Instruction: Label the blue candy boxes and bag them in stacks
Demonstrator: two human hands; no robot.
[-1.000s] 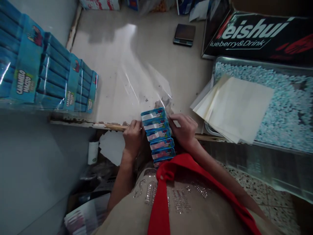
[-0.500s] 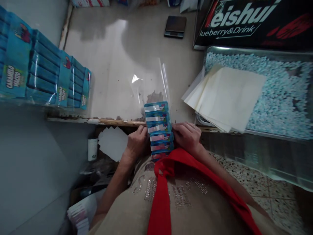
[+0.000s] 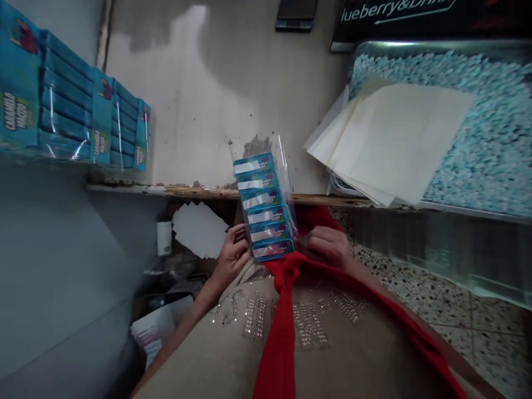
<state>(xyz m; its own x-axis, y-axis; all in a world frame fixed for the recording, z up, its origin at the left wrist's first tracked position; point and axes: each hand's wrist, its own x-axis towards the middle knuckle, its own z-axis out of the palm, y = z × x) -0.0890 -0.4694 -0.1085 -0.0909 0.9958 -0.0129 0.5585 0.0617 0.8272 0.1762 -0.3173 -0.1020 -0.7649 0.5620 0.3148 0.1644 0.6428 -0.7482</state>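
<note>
Table [image 3: 199,100]: pale, worn front edge.
Tray [image 3: 477,133]: at 2 o'clock, full of blue pellets.
Papers [image 3: 394,138]: lying on the tray's left side.
Packs [image 3: 70,116]: wrapped, at 10 o'clock.
Boxes [image 3: 261,205]: six in a column inside clear film, centre, over the table edge.
Left hand [image 3: 233,256]: fingers pinching the boxes' lower left.
Right hand [image 3: 328,246]: fingers closed on the film, lower right.

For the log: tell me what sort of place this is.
Probably a small sweets packing workshop. Both hands, left hand and right hand, hold a row of blue boxes in clear wrap; wrapped packs sit on the counter; a metal tray holds pale blue candies.
</note>
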